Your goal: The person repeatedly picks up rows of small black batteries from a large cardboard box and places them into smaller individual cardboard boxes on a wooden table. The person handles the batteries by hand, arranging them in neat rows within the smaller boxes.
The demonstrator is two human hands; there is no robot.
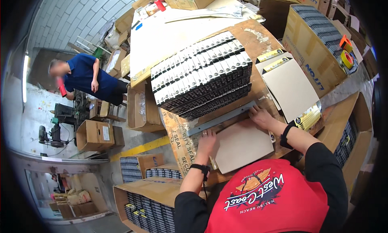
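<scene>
A plain grey-brown cardboard sheet [242, 146] lies on the wooden table in front of me. My left hand [207, 143] grips its far left corner, fingers bent at the edge. At the far right corner my right hand [261, 116] holds the same sheet, its fingertips beside the end of a grey metal bar [220, 119]. That bar runs along the table just beyond the sheet. Behind it stands a tall block of stacked small black-and-white boxes [202, 77]. To the right lies a pile of similar cardboard sheets [292, 89] with yellow printed edges showing beneath.
Cartons of packed boxes stand at the lower left [147, 204], lower right [343, 128] and right [307, 51]. Tape rolls [346, 58] sit on the right carton. A person in a dark blue shirt [87, 73] stands left, near a green machine [66, 115].
</scene>
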